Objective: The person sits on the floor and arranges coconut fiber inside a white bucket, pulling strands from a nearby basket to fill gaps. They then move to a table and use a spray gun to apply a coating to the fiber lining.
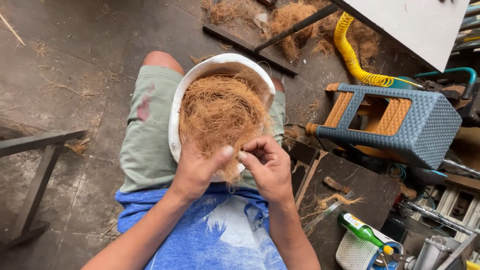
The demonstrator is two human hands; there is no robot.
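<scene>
A white round bowl [176, 112] rests on my lap, between my knees, filled with a mound of brown coconut fibre [220, 110]. My left hand [197, 167] holds the near rim of the bowl and pinches a tuft of the fibre with its thumb. My right hand [267, 165] is beside it, fingers curled around strands of the same tuft at the bowl's near edge. Loose fibre hangs down between the two hands. I wear green shorts and a blue shirt.
A blue and orange plastic stool [395, 122] lies tipped to my right. A yellow coiled hose [350, 55] runs behind it. More fibre [295, 20] is piled on the floor ahead. A green bottle [362, 231] and a dark board [345, 195] are at lower right; a metal frame [37, 165] at left.
</scene>
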